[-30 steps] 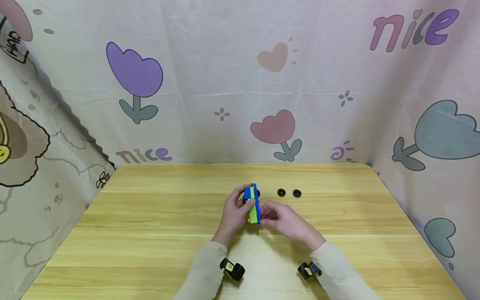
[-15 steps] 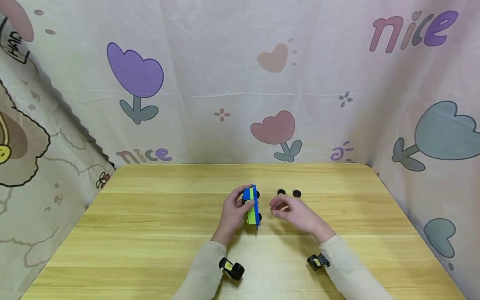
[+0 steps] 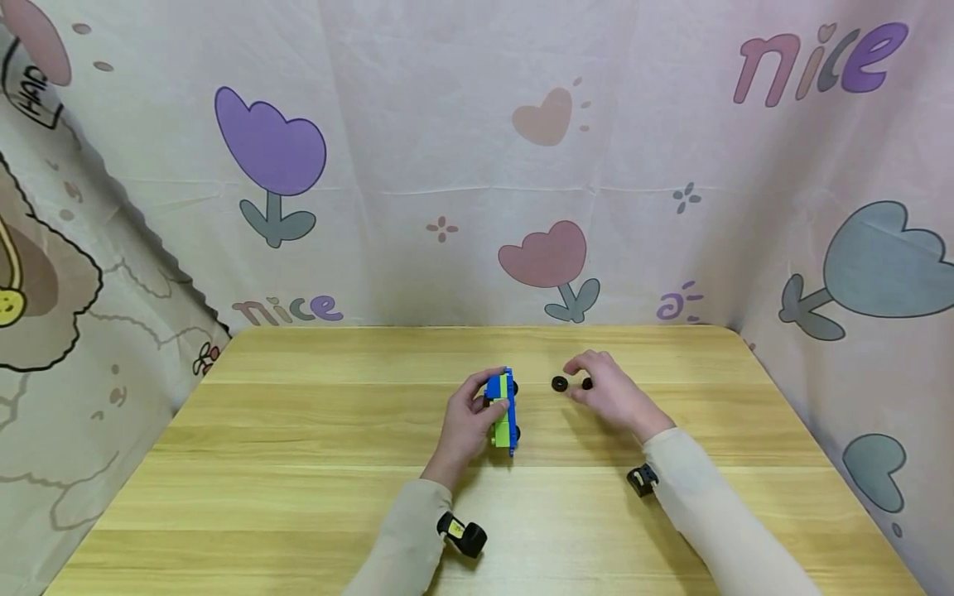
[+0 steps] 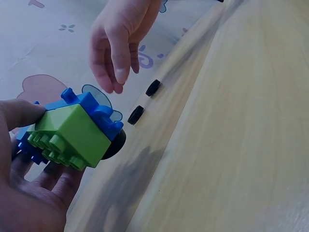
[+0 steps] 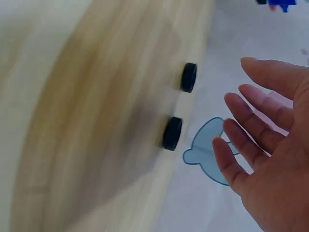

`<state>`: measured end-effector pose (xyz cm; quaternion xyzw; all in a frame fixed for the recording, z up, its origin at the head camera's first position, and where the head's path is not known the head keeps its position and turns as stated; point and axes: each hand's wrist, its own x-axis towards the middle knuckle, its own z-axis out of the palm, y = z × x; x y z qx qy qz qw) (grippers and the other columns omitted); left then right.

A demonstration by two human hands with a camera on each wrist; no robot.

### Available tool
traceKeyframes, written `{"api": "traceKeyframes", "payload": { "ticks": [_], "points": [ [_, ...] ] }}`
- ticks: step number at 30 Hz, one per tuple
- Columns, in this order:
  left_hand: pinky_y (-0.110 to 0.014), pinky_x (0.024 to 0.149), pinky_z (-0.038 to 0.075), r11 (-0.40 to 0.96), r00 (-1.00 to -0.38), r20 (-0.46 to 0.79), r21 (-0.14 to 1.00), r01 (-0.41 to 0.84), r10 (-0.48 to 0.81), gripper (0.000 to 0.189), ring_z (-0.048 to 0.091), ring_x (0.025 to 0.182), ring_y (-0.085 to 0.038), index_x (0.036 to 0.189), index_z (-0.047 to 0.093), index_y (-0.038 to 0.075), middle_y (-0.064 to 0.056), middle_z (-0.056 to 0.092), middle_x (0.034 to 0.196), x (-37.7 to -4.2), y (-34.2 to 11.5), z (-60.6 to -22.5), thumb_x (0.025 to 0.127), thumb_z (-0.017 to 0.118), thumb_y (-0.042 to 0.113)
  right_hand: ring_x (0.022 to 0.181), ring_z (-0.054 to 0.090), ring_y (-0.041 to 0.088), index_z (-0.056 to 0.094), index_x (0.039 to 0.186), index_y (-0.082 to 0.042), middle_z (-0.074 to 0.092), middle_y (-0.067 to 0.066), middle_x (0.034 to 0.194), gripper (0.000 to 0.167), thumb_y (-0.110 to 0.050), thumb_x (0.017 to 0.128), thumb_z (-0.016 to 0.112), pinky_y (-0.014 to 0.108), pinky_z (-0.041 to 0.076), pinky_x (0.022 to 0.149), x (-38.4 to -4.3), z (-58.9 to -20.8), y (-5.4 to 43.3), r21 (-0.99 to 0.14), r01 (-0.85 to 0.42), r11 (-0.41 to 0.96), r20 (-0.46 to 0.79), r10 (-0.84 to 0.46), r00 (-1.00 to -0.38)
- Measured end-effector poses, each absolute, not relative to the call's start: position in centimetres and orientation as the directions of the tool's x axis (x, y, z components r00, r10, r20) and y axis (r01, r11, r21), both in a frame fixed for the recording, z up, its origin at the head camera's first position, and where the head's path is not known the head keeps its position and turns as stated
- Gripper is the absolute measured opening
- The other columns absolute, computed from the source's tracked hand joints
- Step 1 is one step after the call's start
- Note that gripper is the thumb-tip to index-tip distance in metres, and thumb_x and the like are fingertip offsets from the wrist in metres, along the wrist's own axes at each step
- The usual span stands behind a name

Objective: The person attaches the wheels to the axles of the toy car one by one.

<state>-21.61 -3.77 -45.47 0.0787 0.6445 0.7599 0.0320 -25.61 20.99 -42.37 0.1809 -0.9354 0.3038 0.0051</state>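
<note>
Blue and lime-green plastic in the grip of a person's left hand [image 3: 464, 424]: a toy vehicle [image 3: 502, 435] of studded bricks, about midway between the left and right edges of a wooden table [image 3: 298, 430] and closer to the far edge than to the near one. Pressed against its side, the thumb; curled round it, the other fingers, with the studs of a green brick [image 4: 79, 133] in plain sight from the left wrist. Dark along the right flank of a blue base [image 3: 512, 419], two fitted wheels [image 3: 517, 432].

To the right of the vehicle, near the table's far edge, two loose black wheels [image 3: 560, 384] lying flat, slightly apart. Above the pair, a right hand [image 3: 609, 393], fingers parted and loosely bent around nothing, clear of both wheels in the right-wrist view. At the cuffs of pale sleeves [image 3: 708, 505], small black cameras [image 3: 469, 540]. Beyond the far edge, a pale fabric backdrop [image 3: 417, 99] printed with tulips, hearts and the word "nice."
</note>
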Motion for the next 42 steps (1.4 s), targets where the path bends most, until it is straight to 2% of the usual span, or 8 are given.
{"api": "traceKeyframes", "payload": {
  "ticks": [8, 15, 20, 26, 33, 42],
  "points": [
    [-0.043, 0.084, 0.054, -0.121, -0.985, 0.074, 0.991, 0.055, 0.155, 0.048, 0.061, 0.109, -0.032, 0.138, 0.056, 0.013, -0.021, 0.053, 0.134, -21.5, -3.8, -45.5, 0.093, 0.063, -0.002, 0.120, 0.043, 0.034, 0.062, 0.123, 0.002, 0.057, 0.014, 0.123, 0.042, -0.011, 0.085, 0.075, 0.050, 0.036, 0.105, -27.3, -43.4, 21.1, -0.511, -0.341, 0.789, 0.072, -0.356, -0.932],
    [-0.044, 0.083, 0.055, -0.107, -0.979, 0.105, 0.990, 0.087, 0.176, 0.047, 0.061, 0.108, -0.033, 0.138, 0.055, 0.009, -0.023, 0.055, 0.130, -21.6, -3.8, -45.6, 0.093, 0.063, -0.003, 0.121, 0.043, 0.037, 0.064, 0.118, 0.002, 0.057, 0.015, 0.121, 0.038, -0.008, 0.084, 0.076, 0.052, 0.033, 0.107, -28.3, -44.0, 20.9, -0.499, -0.362, 0.787, 0.046, -0.393, -0.918],
    [-0.047, 0.084, 0.054, -0.096, -0.979, 0.086, 0.993, 0.069, 0.185, 0.048, 0.060, 0.108, -0.034, 0.138, 0.054, 0.007, -0.024, 0.055, 0.130, -21.5, -3.8, -45.3, 0.093, 0.062, -0.005, 0.115, 0.046, 0.035, 0.065, 0.116, 0.002, 0.058, 0.014, 0.117, 0.034, -0.005, 0.084, 0.075, 0.050, 0.036, 0.104, -28.7, -44.2, 20.6, -0.484, -0.373, 0.792, 0.042, -0.404, -0.914],
    [-0.045, 0.084, 0.054, -0.077, -0.978, 0.089, 0.994, 0.076, 0.188, 0.045, 0.060, 0.108, -0.035, 0.136, 0.053, 0.000, -0.026, 0.055, 0.128, -20.2, -4.0, -43.1, 0.092, 0.061, -0.007, 0.108, 0.047, 0.032, 0.067, 0.112, 0.000, 0.059, 0.012, 0.113, 0.030, -0.004, 0.084, 0.075, 0.048, 0.041, 0.098, -29.1, -44.3, 20.3, -0.446, -0.396, 0.803, 0.052, -0.418, -0.907],
    [-0.045, 0.083, 0.055, -0.088, -0.980, 0.086, 0.994, 0.071, 0.179, 0.047, 0.061, 0.109, -0.033, 0.138, 0.055, 0.008, -0.023, 0.055, 0.130, -21.5, -3.8, -45.8, 0.093, 0.063, -0.003, 0.104, 0.047, 0.030, 0.068, 0.110, 0.000, 0.060, 0.011, 0.108, 0.028, -0.004, 0.083, 0.075, 0.046, 0.042, 0.095, -29.2, -44.3, 20.3, -0.445, -0.395, 0.804, 0.050, -0.418, -0.907],
    [-0.044, 0.082, 0.055, -0.071, -0.981, 0.083, 0.995, 0.072, 0.173, 0.045, 0.061, 0.108, -0.032, 0.136, 0.057, 0.013, -0.022, 0.056, 0.129, -21.7, -3.8, -46.1, 0.093, 0.065, 0.001, 0.100, 0.047, 0.028, 0.066, 0.107, 0.000, 0.058, 0.008, 0.102, 0.025, -0.005, 0.084, 0.074, 0.044, 0.044, 0.090, -28.8, -44.1, 20.1, -0.499, -0.366, 0.786, 0.047, -0.397, -0.917]
  ]
}}
